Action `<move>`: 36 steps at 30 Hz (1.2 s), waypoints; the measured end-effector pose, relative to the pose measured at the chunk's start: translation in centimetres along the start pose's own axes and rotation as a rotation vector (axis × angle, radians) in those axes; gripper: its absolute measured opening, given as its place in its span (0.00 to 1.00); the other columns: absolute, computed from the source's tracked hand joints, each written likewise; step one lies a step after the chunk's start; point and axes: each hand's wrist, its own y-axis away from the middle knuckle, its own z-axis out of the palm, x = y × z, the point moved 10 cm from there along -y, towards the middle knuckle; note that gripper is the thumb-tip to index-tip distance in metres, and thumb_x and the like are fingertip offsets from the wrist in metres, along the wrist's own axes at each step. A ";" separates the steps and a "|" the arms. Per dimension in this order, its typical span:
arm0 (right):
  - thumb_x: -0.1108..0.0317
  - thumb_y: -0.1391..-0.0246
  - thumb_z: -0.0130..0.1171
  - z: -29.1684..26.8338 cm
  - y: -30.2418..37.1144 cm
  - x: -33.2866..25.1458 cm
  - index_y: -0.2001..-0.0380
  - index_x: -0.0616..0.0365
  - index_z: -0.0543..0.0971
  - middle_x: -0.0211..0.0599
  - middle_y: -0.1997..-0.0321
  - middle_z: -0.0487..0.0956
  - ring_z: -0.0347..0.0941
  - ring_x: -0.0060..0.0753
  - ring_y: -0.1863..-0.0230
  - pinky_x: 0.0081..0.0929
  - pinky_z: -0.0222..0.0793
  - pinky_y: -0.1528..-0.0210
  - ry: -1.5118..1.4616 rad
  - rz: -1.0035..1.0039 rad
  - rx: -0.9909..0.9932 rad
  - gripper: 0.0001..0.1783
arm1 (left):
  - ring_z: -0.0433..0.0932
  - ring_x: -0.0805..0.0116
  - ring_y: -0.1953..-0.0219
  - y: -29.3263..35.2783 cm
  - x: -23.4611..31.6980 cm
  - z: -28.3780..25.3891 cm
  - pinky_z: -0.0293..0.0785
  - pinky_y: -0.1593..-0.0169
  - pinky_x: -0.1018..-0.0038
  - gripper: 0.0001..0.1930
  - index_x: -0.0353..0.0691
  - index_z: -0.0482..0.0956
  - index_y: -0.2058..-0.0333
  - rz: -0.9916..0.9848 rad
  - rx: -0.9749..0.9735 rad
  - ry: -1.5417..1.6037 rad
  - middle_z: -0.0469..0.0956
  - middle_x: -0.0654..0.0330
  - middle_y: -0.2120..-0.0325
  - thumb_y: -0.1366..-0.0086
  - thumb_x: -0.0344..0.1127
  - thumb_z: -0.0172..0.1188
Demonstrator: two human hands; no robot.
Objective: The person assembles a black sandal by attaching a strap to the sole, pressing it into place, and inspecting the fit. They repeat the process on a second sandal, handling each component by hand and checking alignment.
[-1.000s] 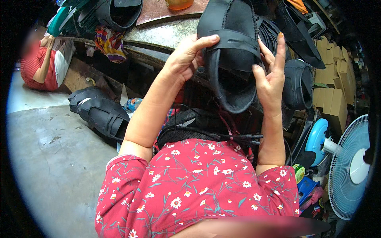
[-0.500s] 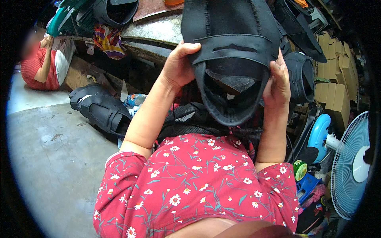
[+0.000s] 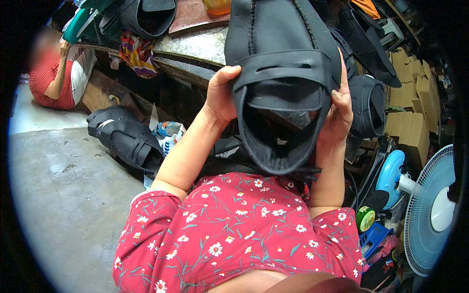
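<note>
The black loafer upper (image 3: 281, 63) was at the upper centre of the frame, held up in front of the person's chest with its heel end downward and its opening toward the camera. The left hand (image 3: 221, 97) grasped its left side, thumb lying at the edge of the slotted strap; the right hand (image 3: 337, 110) gripped the opposite side, fingers extended along the outer edge. Taking it from both sides probably spread the soft collar and left the strap and stitched seams uncovered to view.

Behind it ran a worn counter (image 3: 190, 48), with a jar of amber liquid (image 3: 217, 7) near the top edge. Other black uppers (image 3: 128, 139) lay bunched at centre left, seemingly grouped for easy reach. At lower right, a pale blue fan (image 3: 424, 210) faced inward, perhaps for cooling.
</note>
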 end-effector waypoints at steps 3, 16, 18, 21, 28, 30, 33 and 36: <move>0.71 0.58 0.51 0.1 -0.4 0.5 0.29 0.61 0.43 0.49 0.31 0.60 0.67 0.43 0.37 0.35 0.65 0.35 -0.062 -0.005 -0.042 0.52 | 0.73 0.46 0.44 0.3 -0.6 0.1 0.64 0.36 0.53 0.35 0.22 0.62 0.41 0.060 0.009 -0.039 0.71 0.38 0.45 0.41 0.41 0.56; 0.68 0.49 0.68 -4.7 -1.6 -2.4 0.28 0.52 0.32 0.41 0.49 0.76 0.73 0.28 0.54 0.26 0.71 0.49 0.586 -0.103 0.118 0.60 | 0.76 0.56 0.46 -1.7 3.9 3.9 0.72 0.42 0.58 0.23 0.33 0.68 0.44 0.307 0.202 -0.640 0.75 0.49 0.48 0.31 0.41 0.53; 0.75 0.50 0.67 -4.5 -1.9 -5.4 0.28 0.51 0.33 0.37 0.55 0.77 0.73 0.26 0.60 0.22 0.71 0.54 1.066 -0.184 0.280 0.60 | 0.78 0.64 0.51 -1.3 5.3 5.2 0.75 0.46 0.65 0.19 0.35 0.70 0.46 0.385 0.264 -0.914 0.77 0.55 0.52 0.31 0.38 0.53; 0.73 0.48 0.66 0.8 -1.2 -7.5 0.28 0.52 0.39 0.42 0.54 0.79 0.75 0.30 0.54 0.25 0.72 0.50 1.045 -0.397 0.077 0.55 | 0.79 0.68 0.55 -1.7 5.3 6.5 0.76 0.49 0.71 0.17 0.36 0.71 0.49 0.433 0.295 -0.952 0.79 0.59 0.56 0.33 0.37 0.57; 0.69 0.53 0.71 7.2 -0.4 -5.7 0.30 0.58 0.46 0.53 0.51 0.78 0.78 0.36 0.52 0.30 0.74 0.48 0.841 -0.382 -0.210 0.55 | 0.76 0.79 0.62 -2.6 3.9 9.2 0.74 0.56 0.81 0.15 0.33 0.72 0.51 0.619 0.232 -1.064 0.79 0.63 0.62 0.34 0.31 0.59; 0.73 0.56 0.72 7.2 -0.5 -5.8 0.31 0.60 0.49 0.52 0.52 0.78 0.78 0.35 0.52 0.30 0.75 0.49 0.914 -0.399 -0.188 0.54 | 0.76 0.79 0.62 -2.9 3.4 8.9 0.74 0.56 0.81 0.14 0.33 0.73 0.52 0.609 0.269 -1.130 0.79 0.64 0.63 0.34 0.30 0.60; 0.80 0.59 0.72 6.8 -0.1 -6.5 0.35 0.61 0.57 0.47 0.54 0.78 0.77 0.32 0.53 0.27 0.76 0.50 1.125 -0.492 -0.080 0.49 | 0.76 0.80 0.63 -3.3 2.8 9.0 0.74 0.57 0.81 0.12 0.33 0.73 0.54 0.658 0.254 -1.176 0.79 0.63 0.64 0.35 0.30 0.60; 0.77 0.60 0.72 8.2 1.4 -7.9 0.46 0.60 0.73 0.39 0.51 0.80 0.80 0.31 0.58 0.26 0.77 0.56 1.343 -0.812 -0.043 0.34 | 0.76 0.80 0.65 -4.1 2.4 9.0 0.74 0.59 0.80 0.11 0.32 0.74 0.56 0.678 0.265 -1.203 0.79 0.62 0.65 0.35 0.29 0.59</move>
